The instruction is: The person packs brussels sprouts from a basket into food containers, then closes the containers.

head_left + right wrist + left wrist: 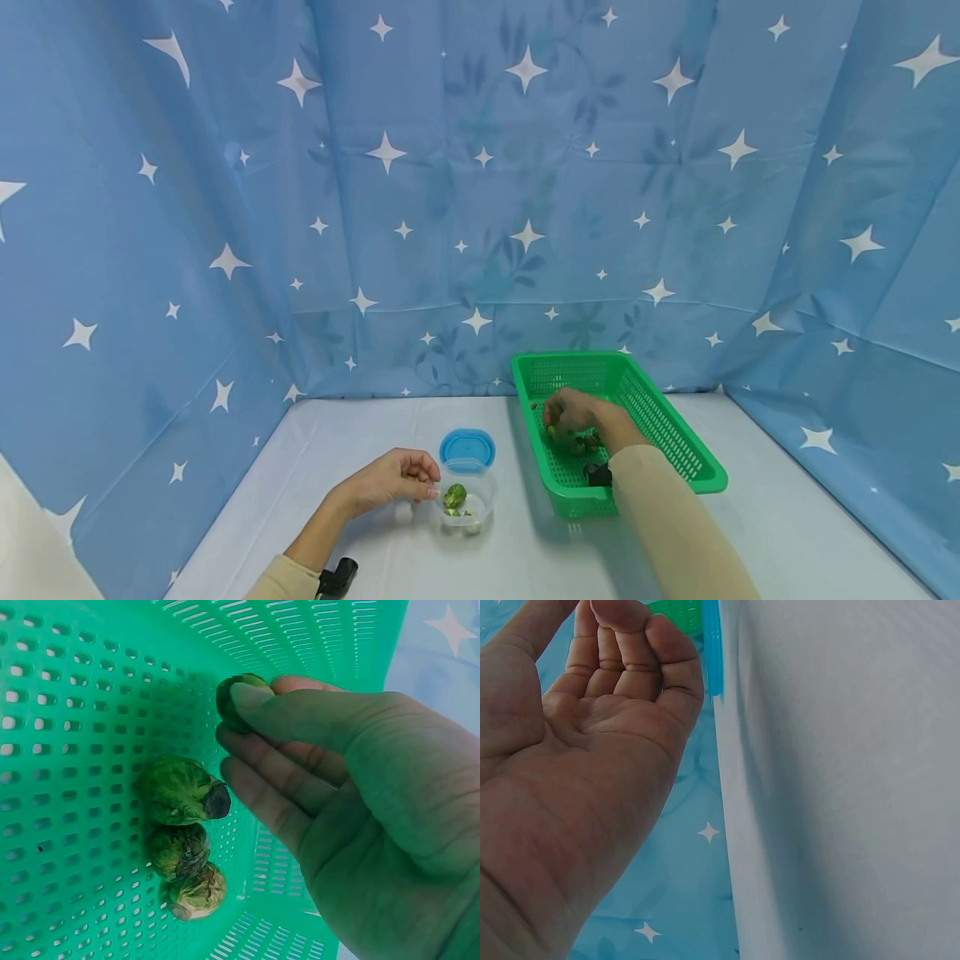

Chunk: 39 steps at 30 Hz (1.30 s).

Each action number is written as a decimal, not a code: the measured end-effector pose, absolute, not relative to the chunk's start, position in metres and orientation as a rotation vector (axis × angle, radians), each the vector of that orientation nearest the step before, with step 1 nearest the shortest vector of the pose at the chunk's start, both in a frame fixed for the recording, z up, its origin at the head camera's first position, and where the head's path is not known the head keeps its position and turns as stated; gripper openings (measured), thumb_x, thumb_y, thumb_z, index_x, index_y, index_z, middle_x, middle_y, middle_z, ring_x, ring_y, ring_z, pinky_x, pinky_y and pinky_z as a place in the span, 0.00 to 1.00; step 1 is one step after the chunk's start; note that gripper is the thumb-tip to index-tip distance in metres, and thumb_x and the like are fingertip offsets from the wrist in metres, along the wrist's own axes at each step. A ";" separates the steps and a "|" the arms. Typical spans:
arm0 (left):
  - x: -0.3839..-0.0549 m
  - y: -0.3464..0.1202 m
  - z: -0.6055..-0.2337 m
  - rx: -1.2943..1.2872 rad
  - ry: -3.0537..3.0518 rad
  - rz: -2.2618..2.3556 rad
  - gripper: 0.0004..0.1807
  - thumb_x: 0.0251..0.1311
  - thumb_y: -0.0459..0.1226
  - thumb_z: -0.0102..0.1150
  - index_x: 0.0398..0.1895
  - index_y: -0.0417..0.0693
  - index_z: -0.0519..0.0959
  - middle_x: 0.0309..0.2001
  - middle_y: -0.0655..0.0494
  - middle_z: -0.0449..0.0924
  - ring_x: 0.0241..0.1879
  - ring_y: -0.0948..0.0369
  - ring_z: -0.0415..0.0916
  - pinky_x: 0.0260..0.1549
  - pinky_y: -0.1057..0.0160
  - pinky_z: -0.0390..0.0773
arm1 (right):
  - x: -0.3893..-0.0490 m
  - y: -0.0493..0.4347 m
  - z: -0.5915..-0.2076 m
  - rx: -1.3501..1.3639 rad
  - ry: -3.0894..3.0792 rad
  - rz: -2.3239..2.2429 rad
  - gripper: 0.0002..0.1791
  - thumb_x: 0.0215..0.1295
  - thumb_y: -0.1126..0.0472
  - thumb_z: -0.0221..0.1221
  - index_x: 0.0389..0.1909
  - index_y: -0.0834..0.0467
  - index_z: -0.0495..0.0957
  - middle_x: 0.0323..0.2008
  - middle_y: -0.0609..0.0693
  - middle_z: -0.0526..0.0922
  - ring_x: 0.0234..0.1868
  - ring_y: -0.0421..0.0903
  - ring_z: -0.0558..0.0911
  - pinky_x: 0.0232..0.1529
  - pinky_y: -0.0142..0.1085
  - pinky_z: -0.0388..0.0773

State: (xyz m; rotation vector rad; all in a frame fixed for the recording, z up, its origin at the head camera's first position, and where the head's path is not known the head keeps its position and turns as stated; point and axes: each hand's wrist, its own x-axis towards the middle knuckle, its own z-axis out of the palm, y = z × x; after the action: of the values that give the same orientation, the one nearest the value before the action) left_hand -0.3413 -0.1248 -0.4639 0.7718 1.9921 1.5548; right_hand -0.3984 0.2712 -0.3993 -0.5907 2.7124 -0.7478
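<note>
In the right wrist view my right hand (337, 772) pinches a small Brussels sprout (238, 697) between thumb and fingers, inside the green basket (82, 697). Below it lie three more sprouts: a large green one (180, 791), a darker one (180, 851) and a paler one (199, 891). The head view shows my left hand (393, 479) at the left rim of a clear plastic container (483, 496), thumb and curled fingers holding the edge. A sprout (454, 496) and small leaf bits sit in that container. The left wrist view shows the curled fingers (634, 675), but not the container.
A blue lid (467, 447) lies just behind the clear container on the white table (360, 558). The green basket stands to the right, its rim raised around my right hand. A blue star-patterned curtain (465, 208) encloses the back and sides.
</note>
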 end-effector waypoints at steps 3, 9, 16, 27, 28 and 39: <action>-0.342 -0.125 -0.465 0.771 1.994 1.555 0.21 0.65 0.37 0.71 0.51 0.29 0.77 0.35 0.57 0.81 0.34 0.61 0.76 0.35 0.63 0.79 | -0.400 0.271 -0.399 -0.611 2.712 -0.778 0.09 0.67 0.76 0.62 0.45 0.64 0.82 0.43 0.54 0.84 0.44 0.48 0.82 0.43 0.44 0.83; -0.341 -0.125 -0.465 0.769 1.998 1.549 0.21 0.66 0.37 0.70 0.52 0.30 0.77 0.35 0.56 0.81 0.34 0.62 0.76 0.35 0.62 0.79 | -0.404 0.271 -0.400 -0.612 2.784 -0.866 0.11 0.67 0.77 0.61 0.46 0.64 0.83 0.46 0.57 0.85 0.50 0.54 0.83 0.48 0.47 0.84; -0.341 -0.125 -0.464 0.768 1.998 1.547 0.21 0.66 0.37 0.70 0.52 0.29 0.77 0.35 0.56 0.81 0.34 0.63 0.76 0.36 0.61 0.79 | -0.409 0.273 -0.401 -0.660 2.865 -0.994 0.11 0.69 0.74 0.60 0.49 0.65 0.83 0.45 0.60 0.84 0.46 0.52 0.82 0.45 0.47 0.83; -0.342 -0.127 -0.466 0.773 1.994 1.552 0.21 0.66 0.37 0.70 0.52 0.28 0.77 0.35 0.57 0.81 0.33 0.63 0.76 0.35 0.62 0.79 | -0.413 0.267 -0.399 -0.646 2.956 -1.188 0.11 0.73 0.70 0.57 0.52 0.62 0.83 0.44 0.56 0.82 0.40 0.49 0.76 0.41 0.43 0.76; -0.342 -0.127 -0.466 0.776 1.994 1.554 0.21 0.66 0.37 0.70 0.52 0.28 0.77 0.35 0.57 0.81 0.33 0.63 0.76 0.35 0.62 0.79 | -0.413 0.266 -0.398 -0.660 2.965 -1.203 0.11 0.73 0.70 0.57 0.52 0.62 0.83 0.44 0.56 0.82 0.41 0.49 0.76 0.42 0.43 0.76; -0.342 -0.126 -0.465 0.792 1.984 1.551 0.21 0.66 0.37 0.70 0.52 0.28 0.76 0.35 0.57 0.81 0.33 0.63 0.76 0.36 0.62 0.79 | -0.409 0.260 -0.387 -0.740 3.020 -1.336 0.15 0.74 0.69 0.58 0.57 0.66 0.80 0.53 0.60 0.83 0.51 0.54 0.80 0.49 0.49 0.79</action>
State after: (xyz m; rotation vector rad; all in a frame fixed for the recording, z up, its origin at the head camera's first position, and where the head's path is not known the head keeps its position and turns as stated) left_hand -0.3419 -0.1265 -0.4646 0.7923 1.9841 1.5514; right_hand -0.4091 0.2598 -0.3870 -0.7399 3.0201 -1.3365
